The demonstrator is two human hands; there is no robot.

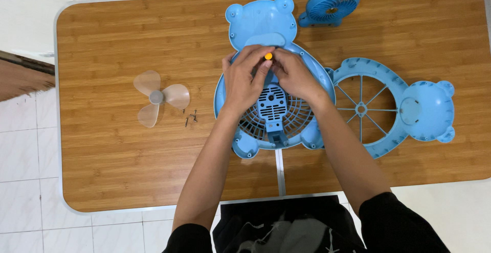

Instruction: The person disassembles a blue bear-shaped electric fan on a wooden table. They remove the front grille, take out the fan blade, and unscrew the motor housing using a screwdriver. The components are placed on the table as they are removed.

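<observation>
A blue bear-shaped fan rear housing [261,25] lies face down in the middle of the wooden table [117,43], with its grille and motor cover [271,105] showing. My left hand [245,79] and my right hand [295,76] meet over its upper middle. Between their fingers is a tool with a small orange handle tip [268,56]. I cannot tell which hand grips it.
A clear three-blade propeller [158,98] lies to the left, with several small screws [191,116] beside it. The blue bear-shaped front grille [394,107] lies to the right. A small blue fan [331,5] stands at the far edge.
</observation>
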